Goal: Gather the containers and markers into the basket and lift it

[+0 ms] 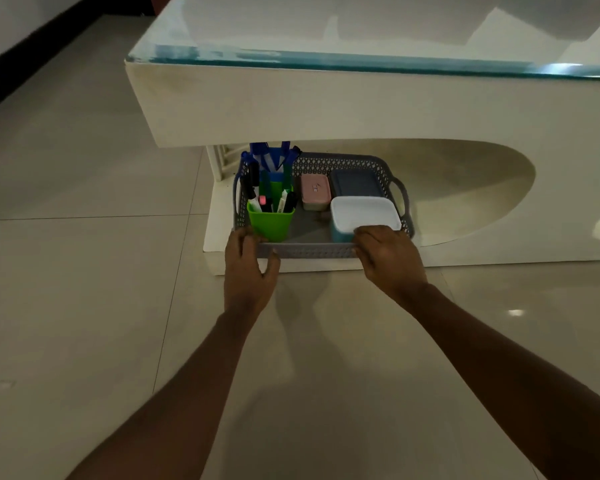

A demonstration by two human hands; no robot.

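A grey perforated basket [312,251] sits on the low white shelf under the table. Inside it, at the left, a green cup [271,221] holds several markers [284,199], with a blue holder of pens [269,161] behind it. A pink box [314,191], a dark blue container [355,183] and a white-lidded container [362,213] fill the right side. My left hand [248,268] grips the basket's near rim at its left corner. My right hand [387,256] grips the near rim at the right, fingers curled over the edge.
The white table with a glass top [361,60] overhangs the basket closely from above. The shelf base [215,244] stands on a pale tiled floor [84,271], which spreads out to the left and toward me.
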